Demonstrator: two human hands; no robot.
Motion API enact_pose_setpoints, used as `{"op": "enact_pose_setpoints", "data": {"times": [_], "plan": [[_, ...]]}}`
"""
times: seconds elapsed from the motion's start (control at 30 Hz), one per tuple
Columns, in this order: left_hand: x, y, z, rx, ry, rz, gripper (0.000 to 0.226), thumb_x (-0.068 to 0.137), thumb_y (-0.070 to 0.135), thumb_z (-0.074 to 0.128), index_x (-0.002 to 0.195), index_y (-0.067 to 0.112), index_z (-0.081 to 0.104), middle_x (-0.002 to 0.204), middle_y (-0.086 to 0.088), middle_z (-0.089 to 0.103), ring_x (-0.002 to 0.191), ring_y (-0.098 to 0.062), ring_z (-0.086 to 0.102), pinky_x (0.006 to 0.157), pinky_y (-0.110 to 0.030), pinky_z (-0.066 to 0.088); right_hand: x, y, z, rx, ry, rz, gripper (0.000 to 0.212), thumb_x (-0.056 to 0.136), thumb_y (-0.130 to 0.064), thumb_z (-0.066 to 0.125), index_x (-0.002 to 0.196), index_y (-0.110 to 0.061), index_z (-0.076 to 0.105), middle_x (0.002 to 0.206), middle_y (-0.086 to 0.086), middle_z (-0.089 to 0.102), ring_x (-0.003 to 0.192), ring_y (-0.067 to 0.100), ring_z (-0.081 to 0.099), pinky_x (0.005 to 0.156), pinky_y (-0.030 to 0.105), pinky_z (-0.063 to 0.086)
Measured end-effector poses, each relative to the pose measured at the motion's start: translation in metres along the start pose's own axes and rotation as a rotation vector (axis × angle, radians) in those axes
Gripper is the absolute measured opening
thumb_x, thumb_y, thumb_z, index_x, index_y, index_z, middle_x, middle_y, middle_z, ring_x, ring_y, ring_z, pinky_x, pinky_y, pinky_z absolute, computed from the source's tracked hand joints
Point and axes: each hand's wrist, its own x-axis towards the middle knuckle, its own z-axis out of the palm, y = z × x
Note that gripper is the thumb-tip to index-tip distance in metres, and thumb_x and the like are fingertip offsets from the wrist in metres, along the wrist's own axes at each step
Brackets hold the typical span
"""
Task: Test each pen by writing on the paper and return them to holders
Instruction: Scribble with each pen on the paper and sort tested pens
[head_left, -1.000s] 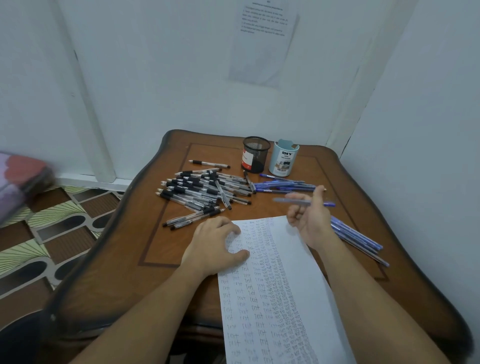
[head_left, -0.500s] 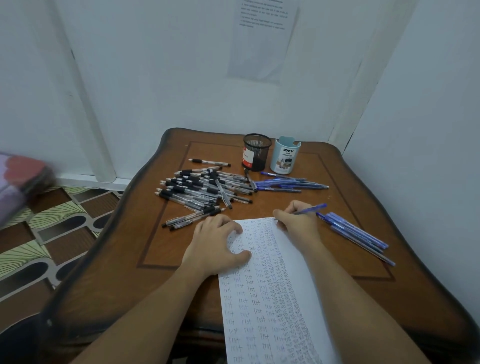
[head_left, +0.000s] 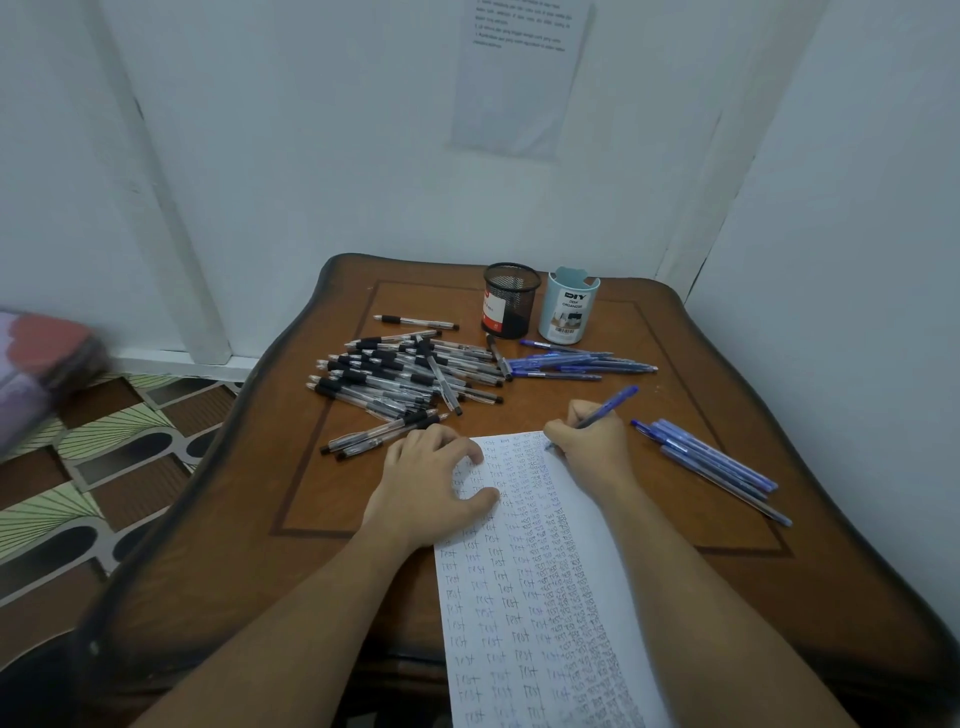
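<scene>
One blue pen (head_left: 608, 408) is pinched low on its barrel by the fingers (head_left: 574, 418) of the right hand (head_left: 592, 447). They are curled round it in a writing grip, and the tip is set down at the top edge of the paper (head_left: 530, 597). The far end is slanted up and away past the knuckles. The left hand (head_left: 431, 483) is laid on the sheet's upper left corner with its fingers loosely bent and nothing held in them — the paper is only pressed flat to the tabletop (head_left: 337, 493).

The pen is judged to be light, stiff and slim, with a smooth plastic barrel that could roll if it were let go on polished wood. For writing it is best taken close to the tip, as it is here. For dropping it into a holder, a pinch at mid-barrel would likely be steadier. The sheet is thin and limp and is likely to slide under the stroke, so the hold-down is needed.

Just beyond the left fingers a heap of black pens (head_left: 400, 374) is spread. Beyond the right fingers a row of blue pens (head_left: 571, 361) is laid, and farther out stand the mesh holder (head_left: 510, 301) and the pale blue holder (head_left: 568, 306) — no pens are seen standing up out of either. To the outer side of the right fingers, more blue pens (head_left: 711, 462) are gathered side by side.
</scene>
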Motion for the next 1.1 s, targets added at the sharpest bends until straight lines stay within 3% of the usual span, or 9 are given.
{"op": "enact_pose_setpoints", "data": {"times": [1.1], "plan": [[-0.0009, -0.0006, -0.0007, -0.013, 0.016, 0.009, 0.035, 0.085, 0.059, 0.059, 0.115, 0.042, 0.056, 0.123, 0.018, 0.044, 0.118, -0.002, 0.033, 0.11, -0.035, 0.018, -0.0007, 0.0008, -0.0006, -0.008, 0.009, 0.0, 0.041, 0.083, -0.002, 0.067, 0.057, -0.018, 0.04, 0.061, 0.009, 0.047, 0.066, 0.022, 0.053, 0.065, 0.037, 0.044]]}}
